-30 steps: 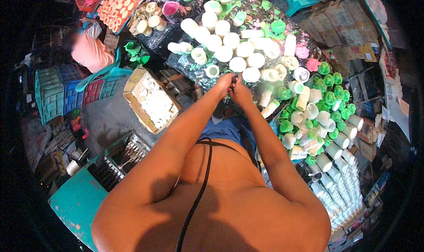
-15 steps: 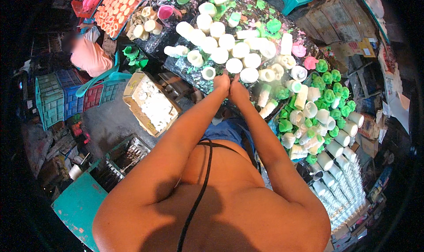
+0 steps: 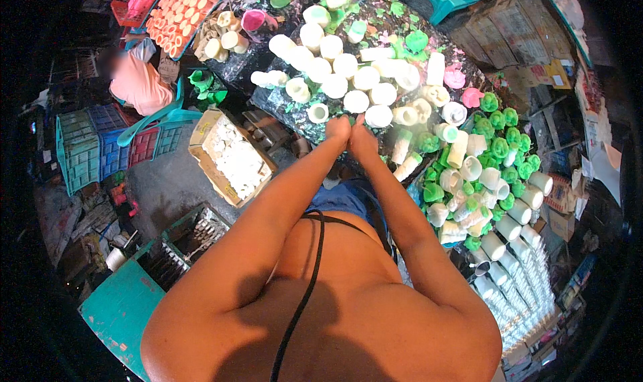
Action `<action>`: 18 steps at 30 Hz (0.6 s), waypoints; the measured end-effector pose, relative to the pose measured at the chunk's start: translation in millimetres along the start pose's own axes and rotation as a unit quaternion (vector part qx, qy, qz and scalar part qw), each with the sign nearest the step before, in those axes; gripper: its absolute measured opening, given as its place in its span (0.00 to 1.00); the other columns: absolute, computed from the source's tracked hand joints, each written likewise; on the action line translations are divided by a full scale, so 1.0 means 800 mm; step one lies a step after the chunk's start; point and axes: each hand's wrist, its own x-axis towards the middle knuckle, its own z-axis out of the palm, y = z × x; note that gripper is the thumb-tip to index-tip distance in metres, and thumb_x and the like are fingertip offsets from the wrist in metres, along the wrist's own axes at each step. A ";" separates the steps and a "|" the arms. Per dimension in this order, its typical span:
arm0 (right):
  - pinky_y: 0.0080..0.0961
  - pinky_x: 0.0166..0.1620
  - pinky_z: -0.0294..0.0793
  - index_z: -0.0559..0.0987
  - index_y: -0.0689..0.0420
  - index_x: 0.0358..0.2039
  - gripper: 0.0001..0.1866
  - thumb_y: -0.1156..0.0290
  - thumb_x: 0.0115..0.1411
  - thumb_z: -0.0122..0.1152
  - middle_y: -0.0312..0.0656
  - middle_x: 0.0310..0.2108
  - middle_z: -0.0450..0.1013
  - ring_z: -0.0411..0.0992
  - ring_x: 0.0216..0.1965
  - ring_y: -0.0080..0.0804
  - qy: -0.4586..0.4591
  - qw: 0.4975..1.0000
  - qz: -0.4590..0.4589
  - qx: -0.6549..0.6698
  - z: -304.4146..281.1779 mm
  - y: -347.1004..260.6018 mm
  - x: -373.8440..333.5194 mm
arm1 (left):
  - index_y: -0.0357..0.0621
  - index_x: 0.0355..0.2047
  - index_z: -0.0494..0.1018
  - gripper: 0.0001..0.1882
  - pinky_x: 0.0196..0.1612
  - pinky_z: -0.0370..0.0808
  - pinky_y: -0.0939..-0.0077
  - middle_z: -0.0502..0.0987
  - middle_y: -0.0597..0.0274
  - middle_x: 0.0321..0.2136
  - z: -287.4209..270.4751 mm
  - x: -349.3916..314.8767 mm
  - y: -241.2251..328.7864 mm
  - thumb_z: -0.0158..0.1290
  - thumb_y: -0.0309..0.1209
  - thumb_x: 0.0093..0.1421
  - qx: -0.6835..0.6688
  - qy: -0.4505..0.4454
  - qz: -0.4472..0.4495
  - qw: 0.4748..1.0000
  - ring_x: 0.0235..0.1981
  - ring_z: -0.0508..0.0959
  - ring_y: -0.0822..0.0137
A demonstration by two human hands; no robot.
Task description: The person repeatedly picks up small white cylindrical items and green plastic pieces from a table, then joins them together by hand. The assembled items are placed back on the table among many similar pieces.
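Note:
My left hand [image 3: 339, 130] and my right hand [image 3: 362, 138] are side by side at the near edge of a dark, wax-spattered worktable [image 3: 284, 124]. The fingers of both are closed and their tips face each other. A speck of green shows between them, but what they hold is too small and hidden to name. Just beyond stand many whitish candle-like cylinders [image 3: 356, 101], packed close together. Nearest my right hand is a round white one [image 3: 380, 116]; a hollow one [image 3: 318, 113] stands left of my left hand.
Green flower-shaped pieces [image 3: 497, 119] and pale cups are heaped at the right, beside long white cylinders [image 3: 493, 245]. A cardboard box [image 3: 201, 131] of white pieces stands left. Further left are plastic crates [image 3: 77, 147] and a person in a pink shirt [image 3: 142, 87].
Both hands have shifted slightly toward me, still close together with fingers closed. The cylinders keep their arrangement; the whole view has moved by a small amount.

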 end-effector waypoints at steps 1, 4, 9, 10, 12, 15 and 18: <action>0.51 0.44 0.79 0.51 0.68 0.64 0.39 0.64 0.61 0.60 0.62 0.39 0.80 0.80 0.42 0.60 -0.001 1.000 -0.012 -0.009 0.001 0.001 -0.003 | 0.25 0.43 0.79 0.25 0.53 0.72 0.50 0.79 0.30 0.46 -0.003 -0.002 0.003 0.49 0.40 0.61 0.007 -0.012 0.004 1.000 0.51 0.77 0.35; 0.51 0.42 0.80 0.49 0.67 0.69 0.43 0.65 0.62 0.59 0.60 0.38 0.80 0.81 0.39 0.58 -0.015 0.998 -0.038 -0.043 -0.001 0.003 -0.027 | 0.30 0.43 0.80 0.23 0.51 0.74 0.49 0.80 0.31 0.44 0.011 0.034 -0.048 0.51 0.41 0.60 0.086 -0.008 0.097 0.992 0.48 0.79 0.37; 0.49 0.38 0.82 0.49 0.60 0.73 0.42 0.65 0.63 0.57 0.55 0.36 0.82 0.82 0.36 0.54 0.013 0.991 -0.080 -0.103 0.010 0.040 -0.042 | 0.36 0.45 0.79 0.22 0.50 0.76 0.48 0.81 0.36 0.41 -0.008 -0.001 -0.035 0.52 0.41 0.60 0.180 -0.034 0.133 0.974 0.45 0.81 0.39; 0.50 0.38 0.82 0.49 0.60 0.73 0.43 0.67 0.62 0.56 0.56 0.37 0.81 0.82 0.36 0.55 0.007 0.990 -0.085 -0.112 0.006 0.041 -0.046 | 0.36 0.47 0.78 0.22 0.50 0.76 0.48 0.82 0.37 0.41 -0.011 -0.006 -0.035 0.52 0.41 0.61 0.207 -0.032 0.150 0.966 0.45 0.81 0.39; 0.51 0.39 0.81 0.48 0.61 0.73 0.43 0.70 0.60 0.56 0.59 0.38 0.81 0.81 0.35 0.56 -0.006 0.987 -0.096 -0.132 -0.012 0.035 -0.056 | 0.37 0.45 0.77 0.20 0.49 0.77 0.48 0.82 0.38 0.40 -0.023 -0.022 -0.025 0.53 0.41 0.61 0.241 -0.034 0.155 0.957 0.44 0.82 0.40; 0.51 0.38 0.82 0.49 0.60 0.73 0.43 0.71 0.60 0.57 0.58 0.38 0.81 0.81 0.34 0.56 -0.013 0.987 -0.090 -0.132 -0.020 0.029 -0.051 | 0.40 0.46 0.73 0.19 0.46 0.78 0.47 0.82 0.39 0.37 -0.041 -0.046 -0.008 0.55 0.41 0.61 0.298 -0.037 0.176 0.937 0.42 0.82 0.40; 0.50 0.41 0.81 0.55 0.60 0.71 0.40 0.71 0.59 0.58 0.58 0.42 0.80 0.81 0.39 0.56 -0.015 0.987 -0.081 -0.138 -0.012 0.035 -0.041 | 0.43 0.52 0.68 0.23 0.43 0.79 0.45 0.82 0.41 0.36 -0.053 -0.057 -0.002 0.56 0.42 0.62 0.362 -0.041 0.203 0.909 0.40 0.83 0.40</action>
